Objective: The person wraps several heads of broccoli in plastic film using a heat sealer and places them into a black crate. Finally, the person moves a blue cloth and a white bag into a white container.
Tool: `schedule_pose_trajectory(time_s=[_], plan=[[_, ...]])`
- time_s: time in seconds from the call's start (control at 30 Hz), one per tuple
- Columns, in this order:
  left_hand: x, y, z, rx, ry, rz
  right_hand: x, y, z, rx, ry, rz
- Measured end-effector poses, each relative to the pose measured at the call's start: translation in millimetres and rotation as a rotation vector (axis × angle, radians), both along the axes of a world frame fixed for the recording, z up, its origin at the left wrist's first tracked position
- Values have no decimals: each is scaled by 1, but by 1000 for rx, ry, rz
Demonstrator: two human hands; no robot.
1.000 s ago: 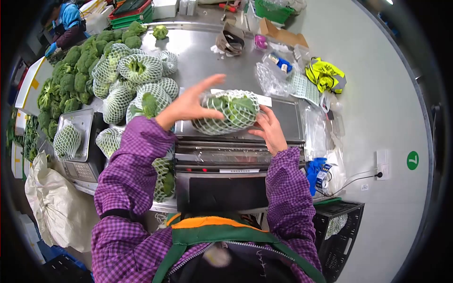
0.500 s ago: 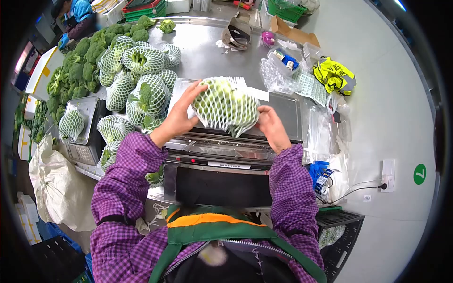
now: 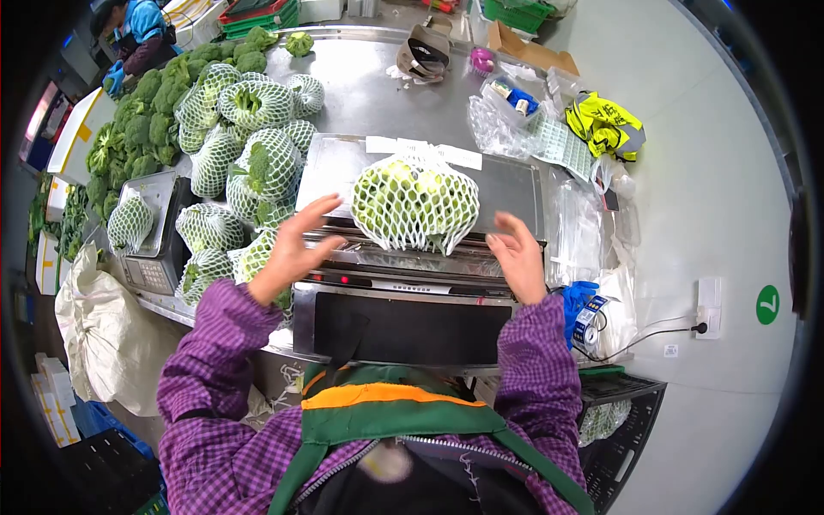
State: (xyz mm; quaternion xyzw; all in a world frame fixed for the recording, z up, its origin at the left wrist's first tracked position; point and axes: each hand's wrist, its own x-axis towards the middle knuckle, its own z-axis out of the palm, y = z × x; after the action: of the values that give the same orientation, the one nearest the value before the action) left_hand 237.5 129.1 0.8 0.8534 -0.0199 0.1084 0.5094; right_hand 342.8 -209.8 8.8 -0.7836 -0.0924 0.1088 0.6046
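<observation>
A white foam net with a pale green vegetable (image 3: 415,204) in it, lighter than the broccoli nearby, rests on the metal top of a wrapping machine (image 3: 515,193). My left hand (image 3: 298,249) is just left of the net, fingers apart and touching nothing. On the other side, my right hand (image 3: 518,256) is held off the net with its fingers spread, also holding nothing. Paper strips (image 3: 459,157) lie behind the net. Several netted broccoli heads (image 3: 266,167) are piled left of the machine.
Loose broccoli (image 3: 137,129) is heaped at the far left, near a person in blue (image 3: 142,34). A scale (image 3: 154,245) carries one netted head. Plastic bags (image 3: 493,133), a yellow vest (image 3: 605,127) and a cardboard holder (image 3: 425,53) lie on the right and back. A black crate (image 3: 631,438) stands low right.
Both hands have let go of the netted vegetable and drawn apart towards me. It was tilted between them and now lies on the machine top.
</observation>
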Motion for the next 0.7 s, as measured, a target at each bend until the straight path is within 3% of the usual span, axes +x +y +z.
schedule_pose_trajectory(time_s=[0.07,0.1,0.17,0.27,0.3,0.33,0.4,0.47,0.53,0.6,0.67,0.7], plan=[[-19,24,-1,233,270,236,-11,-28,-7,-500,-131,-40],[-24,27,-1,234,269,234,-17,-29,-8,-500,-131,-43],[-37,27,-4,537,289,251,-30,-27,-13,-874,-430,-38],[-19,5,-21,427,302,207,-26,6,-33,-684,-384,-119],[-9,0,-24,309,356,197,-23,12,-37,-778,-485,-102],[-3,-3,-25,101,438,175,-17,12,-45,-533,-147,-106],[-5,0,-33,-186,387,218,-10,1,-50,-264,18,-128],[-16,6,-39,-475,381,264,-14,-9,-50,-338,-114,-200],[-17,7,-36,-467,393,266,-25,-16,-35,-725,-330,-239],[-14,-2,-30,-254,423,221,-33,-4,-39,-834,-394,-229],[-7,-5,-23,-125,464,197,-27,14,-57,-705,-372,-137],[-7,-3,-21,-282,444,221,-22,20,-56,-532,-166,-183]])
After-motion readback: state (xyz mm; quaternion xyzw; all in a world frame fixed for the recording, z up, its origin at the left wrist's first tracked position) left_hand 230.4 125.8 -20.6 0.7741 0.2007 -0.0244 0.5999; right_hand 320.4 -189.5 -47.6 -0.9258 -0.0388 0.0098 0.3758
